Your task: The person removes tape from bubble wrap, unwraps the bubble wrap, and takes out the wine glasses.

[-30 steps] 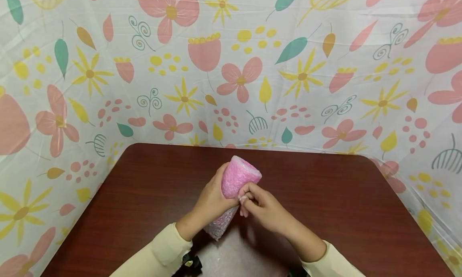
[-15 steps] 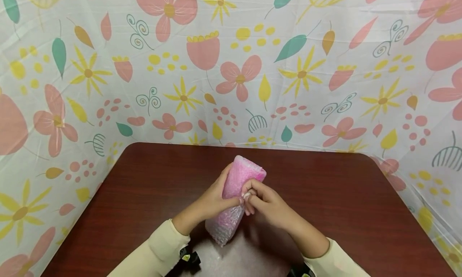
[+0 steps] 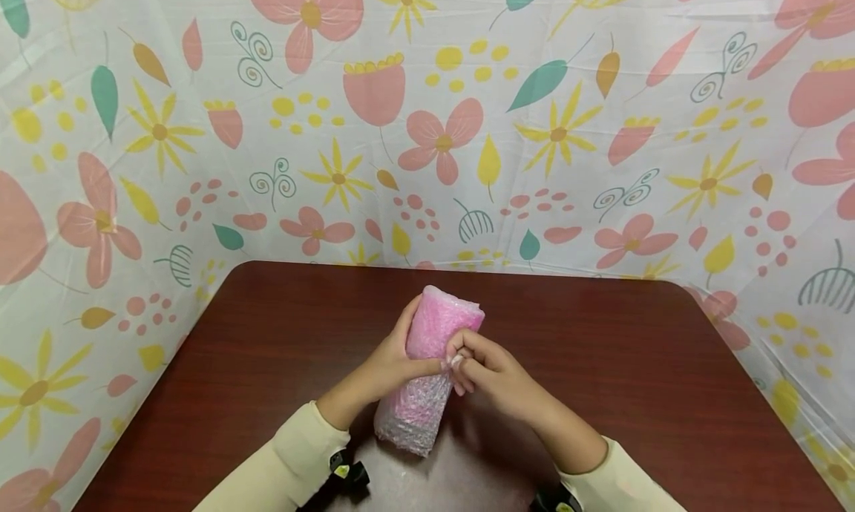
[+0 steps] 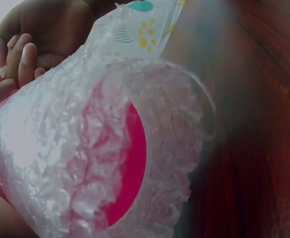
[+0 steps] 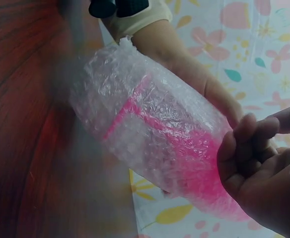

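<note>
A pink, roughly cylindrical thing wrapped in clear bubble wrap (image 3: 417, 415) is held tilted above the table; its kind is hidden by the wrap. My left hand (image 3: 384, 367) grips it round the middle, thumb across the front. At its right side, close to the left thumb tip, my right hand (image 3: 497, 378) has thumb and index finger pinched on a small whitish bit at the wrap's edge. A solid pink rounded end (image 4: 132, 163) shows inside the wrap in the left wrist view. In the right wrist view, pink lines (image 5: 130, 106) show through the wrap.
The dark reddish-brown table (image 3: 621, 371) extends around both hands. Behind and beside it hangs a white floral-print cloth (image 3: 427, 148). Black straps (image 3: 347, 475) with a yellow mark sit near the sleeves (image 3: 294, 453).
The wrapped thing has turned in my left hand, showing more of its lower front. My right hand has shifted slightly right, staying at the wrap's edge.
</note>
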Demonstrator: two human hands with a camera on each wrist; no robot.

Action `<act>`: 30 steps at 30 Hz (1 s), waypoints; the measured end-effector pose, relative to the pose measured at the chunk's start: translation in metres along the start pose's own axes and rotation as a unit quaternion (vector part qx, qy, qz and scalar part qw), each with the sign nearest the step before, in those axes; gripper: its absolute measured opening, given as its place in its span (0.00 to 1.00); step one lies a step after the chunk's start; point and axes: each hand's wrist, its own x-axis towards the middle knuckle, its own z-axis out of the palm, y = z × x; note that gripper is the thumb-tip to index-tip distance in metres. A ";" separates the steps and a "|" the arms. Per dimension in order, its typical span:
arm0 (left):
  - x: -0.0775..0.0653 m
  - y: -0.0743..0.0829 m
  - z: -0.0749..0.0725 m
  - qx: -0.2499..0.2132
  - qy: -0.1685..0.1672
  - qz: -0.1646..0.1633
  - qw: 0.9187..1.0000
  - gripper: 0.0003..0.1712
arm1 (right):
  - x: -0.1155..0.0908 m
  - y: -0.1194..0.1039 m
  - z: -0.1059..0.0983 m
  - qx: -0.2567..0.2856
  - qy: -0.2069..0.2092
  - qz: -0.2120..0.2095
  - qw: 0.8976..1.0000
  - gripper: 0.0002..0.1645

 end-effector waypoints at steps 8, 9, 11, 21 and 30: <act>0.001 0.000 0.001 -0.048 0.001 0.014 0.999 0.65 | -0.001 -0.001 0.001 -0.008 0.004 0.002 1.000 0.05; 0.001 0.001 0.001 -0.046 0.006 0.015 0.999 0.65 | -0.001 -0.001 0.001 -0.009 0.005 0.003 1.000 0.05; 0.001 0.002 0.002 -0.036 0.019 0.015 0.999 0.65 | -0.001 0.000 0.001 -0.010 0.006 0.006 1.000 0.05; 0.001 0.002 0.004 0.074 0.096 0.031 0.992 0.65 | -0.003 0.000 0.003 -0.015 0.007 0.007 1.000 0.04; 0.004 -0.001 -0.002 0.065 0.120 0.023 0.990 0.68 | -0.004 -0.008 0.003 0.004 -0.001 -0.008 1.000 0.05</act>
